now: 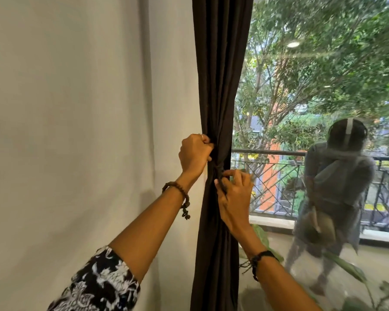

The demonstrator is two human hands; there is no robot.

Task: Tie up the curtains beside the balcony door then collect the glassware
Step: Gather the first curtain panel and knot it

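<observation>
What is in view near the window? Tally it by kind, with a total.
Dark curtain: 1
Hands, left hand and right hand, both gripping the curtain: 2
Wrist bracelets: 2
Balcony railing: 1
Total: 6

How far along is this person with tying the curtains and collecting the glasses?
Done: the dark curtain is already gathered into a narrow bundle beside the glass door. In hand: the left hand grips the cinched part while the right hand pinches the tie just below, so the knot looks unfinished. Left: collecting the glassware; none is in view.
</observation>
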